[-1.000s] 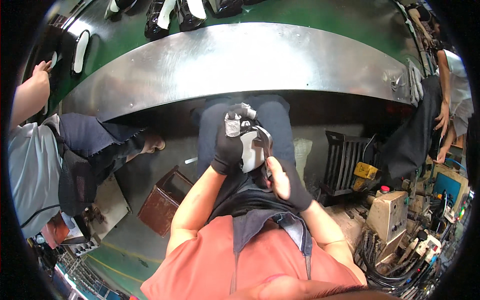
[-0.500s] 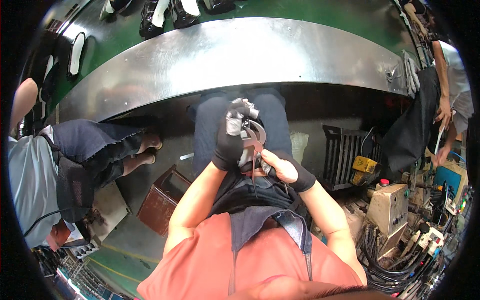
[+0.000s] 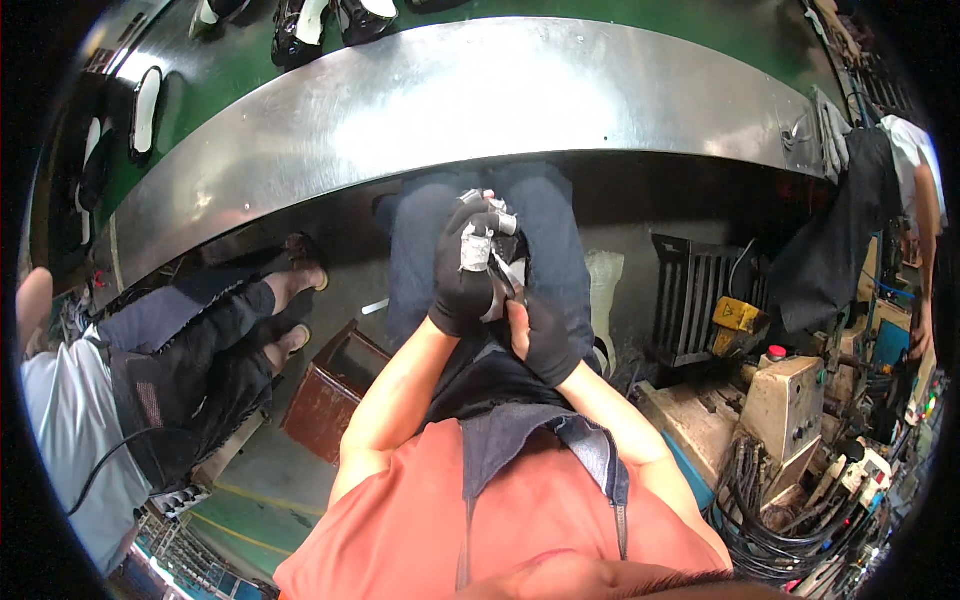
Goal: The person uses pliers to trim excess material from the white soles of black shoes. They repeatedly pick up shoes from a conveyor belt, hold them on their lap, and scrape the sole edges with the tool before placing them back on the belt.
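Observation:
In front of my lap my left hand [image 3: 465, 262], in a black fingerless glove with silver tape round the fingers, is closed round a black shoe [image 3: 517, 246]. Only part of it shows between my fingers; the rest is hidden. My right hand [image 3: 540, 335], in a black glove with a bare thumb, is closed on a pair of pincers [image 3: 506, 272]. The pincers are seen nearly edge-on, jaws against the shoe beside my left fingers. Whether they grip it I cannot tell.
A metal ledge [image 3: 480, 100] curves ahead, with black shoes [image 3: 300, 30] on the green belt [image 3: 640, 18] beyond. At left are a co-worker [image 3: 80, 420] and a brown box [image 3: 325, 400]. To the right stand a dark slatted rack [image 3: 690, 300], a yellow pedal [image 3: 738, 325] and a machine control box [image 3: 785, 400].
My right hand has moved up and left, close against my left hand. The pincers have turned from broadside to nearly edge-on. The co-worker at left has shifted lower, and the person at right has moved.

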Motion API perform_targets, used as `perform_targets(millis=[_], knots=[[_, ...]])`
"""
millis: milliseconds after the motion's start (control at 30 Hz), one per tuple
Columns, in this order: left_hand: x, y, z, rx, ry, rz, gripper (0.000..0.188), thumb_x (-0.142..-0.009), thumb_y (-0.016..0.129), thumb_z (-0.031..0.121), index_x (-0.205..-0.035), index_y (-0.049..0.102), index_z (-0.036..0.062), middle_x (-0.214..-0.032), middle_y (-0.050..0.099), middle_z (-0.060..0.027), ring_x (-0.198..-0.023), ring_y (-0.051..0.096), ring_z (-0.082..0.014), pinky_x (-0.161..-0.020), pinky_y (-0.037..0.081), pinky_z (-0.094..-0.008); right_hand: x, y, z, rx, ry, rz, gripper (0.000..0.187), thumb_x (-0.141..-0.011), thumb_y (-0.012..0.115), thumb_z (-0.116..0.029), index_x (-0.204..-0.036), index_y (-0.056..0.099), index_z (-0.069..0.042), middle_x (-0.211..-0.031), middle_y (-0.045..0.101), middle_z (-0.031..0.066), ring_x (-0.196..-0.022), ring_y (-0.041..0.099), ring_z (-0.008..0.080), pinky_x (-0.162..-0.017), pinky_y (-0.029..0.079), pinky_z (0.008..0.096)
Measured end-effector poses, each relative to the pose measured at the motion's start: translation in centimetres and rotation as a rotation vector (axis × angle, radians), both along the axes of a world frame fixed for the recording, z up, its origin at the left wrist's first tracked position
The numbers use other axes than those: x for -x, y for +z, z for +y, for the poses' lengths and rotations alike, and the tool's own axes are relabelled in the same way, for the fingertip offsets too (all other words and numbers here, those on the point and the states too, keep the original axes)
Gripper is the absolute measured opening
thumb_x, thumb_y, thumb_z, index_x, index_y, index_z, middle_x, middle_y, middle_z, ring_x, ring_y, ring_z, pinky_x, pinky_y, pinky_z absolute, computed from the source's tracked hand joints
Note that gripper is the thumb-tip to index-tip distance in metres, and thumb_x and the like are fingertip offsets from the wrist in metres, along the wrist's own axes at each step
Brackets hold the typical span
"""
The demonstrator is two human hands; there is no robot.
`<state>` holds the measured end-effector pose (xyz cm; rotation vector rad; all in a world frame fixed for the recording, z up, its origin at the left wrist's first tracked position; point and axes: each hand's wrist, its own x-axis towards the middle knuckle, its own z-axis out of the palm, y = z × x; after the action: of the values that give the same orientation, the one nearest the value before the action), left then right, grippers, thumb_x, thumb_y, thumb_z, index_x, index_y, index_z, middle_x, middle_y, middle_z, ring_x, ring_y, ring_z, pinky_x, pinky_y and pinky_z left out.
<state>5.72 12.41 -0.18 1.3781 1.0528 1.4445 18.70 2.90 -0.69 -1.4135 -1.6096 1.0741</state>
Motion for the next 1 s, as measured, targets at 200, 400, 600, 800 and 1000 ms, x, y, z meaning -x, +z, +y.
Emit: perform_targets(millis=[200,400,600,800,1000], knots=[[1.0,-0.7,0.1,-0.061,-0.014,0.036,0.034,-0.093,0.046,0.029,-0.086,0.066,0.0026,-0.097,0.063,-0.0106,-0.109,0.055,-0.0293,-0.101,0.036,-0.0438,-0.9,1.7,0.3,0.175,0.118,-0.004,0.026,-0.099,0.046,-0.020,-0.098,0.062,0.000,-0.084,0.061,0.0165,-0.076,0.060,0.0306,-0.067,0.046,0.0377],[0.6,-1.0,-0.7,0.122,-0.011,-0.144,0.038,-0.096,0.043,0.032,-0.093,0.067,0.0023,-0.102,0.064,-0.0107,-0.111,0.054,-0.0288,-0.101,0.036,-0.0417,-3.1,3.1,0.6,0.546,0.147,0.301,0.041,-0.104,0.038,-0.032,-0.101,0.063,0.000,-0.080,0.058,0.0019,-0.076,0.051,0.0104,-0.071,0.044,0.0281],[0.6,0.0,-0.6,0.045,-0.027,0.008,0.033,-0.095,0.044,0.026,-0.093,0.065,0.0010,-0.101,0.063,-0.0108,-0.111,0.054,-0.0274,-0.102,0.036,-0.0406,-3.1,6.2,2.2,0.817,0.196,0.501,0.048,-0.103,0.037,-0.037,-0.089,0.060,0.002,-0.073,0.061,0.0009,-0.065,0.056,0.0166,-0.067,0.048,0.0305],[-0.1,-0.2,-0.3,0.061,-0.015,-0.053,0.037,-0.095,0.041,0.028,-0.089,0.065,-0.0002,-0.099,0.062,-0.0120,-0.108,0.054,-0.0282,-0.101,0.036,-0.0410,-0.1,0.2,-0.9,0.182,-0.092,-0.064,0.029,-0.098,0.050,-0.024,-0.086,0.060,0.001,-0.073,0.058,0.0216,-0.067,0.058,0.0382,-0.059,0.044,0.0413],[1.0,1.8,-2.4,-0.027,-0.027,0.109,0.043,-0.096,0.040,0.035,-0.088,0.069,0.0033,-0.103,0.062,-0.0152,-0.114,0.052,-0.0333,-0.103,0.034,-0.0458,-0.5,-2.9,-2.4,-0.001,0.040,-0.156,0.019,-0.087,0.059,-0.012,-0.104,0.064,-0.006,-0.083,0.059,0.0191,-0.070,0.058,0.0359,-0.061,0.046,0.0415]])
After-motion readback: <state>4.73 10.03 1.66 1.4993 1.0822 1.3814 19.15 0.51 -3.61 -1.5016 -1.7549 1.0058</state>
